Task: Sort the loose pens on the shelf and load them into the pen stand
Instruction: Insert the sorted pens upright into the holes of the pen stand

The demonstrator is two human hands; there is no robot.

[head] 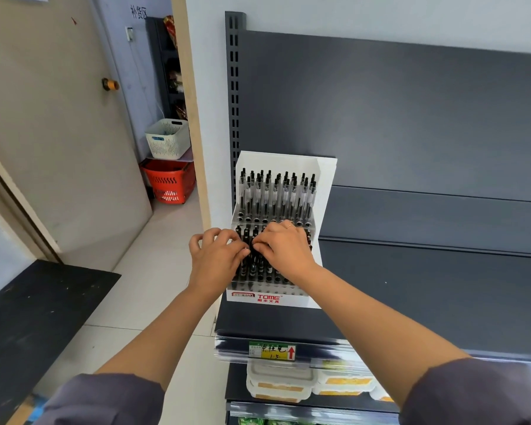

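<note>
Dark grey metal shelf [426,302] — one display on it
A white cardboard tiered pen stand [326,194] with red "TOME" lettering stands at the shelf's left end, set slightly back from the front edge.

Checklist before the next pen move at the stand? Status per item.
1. Pen stand upright on the shelf: ok.
2. Back-row pens seated upright: ok.
3. Left hand has a pen pinched: cannot tell, fingers curled at the front-row pens.
4. Right hand has a pen pinched: cannot tell, same spot.
5. Free holes in the front row: cannot tell, hands cover it.
6. Loose pens on the shelf: ok, none in view.
</note>
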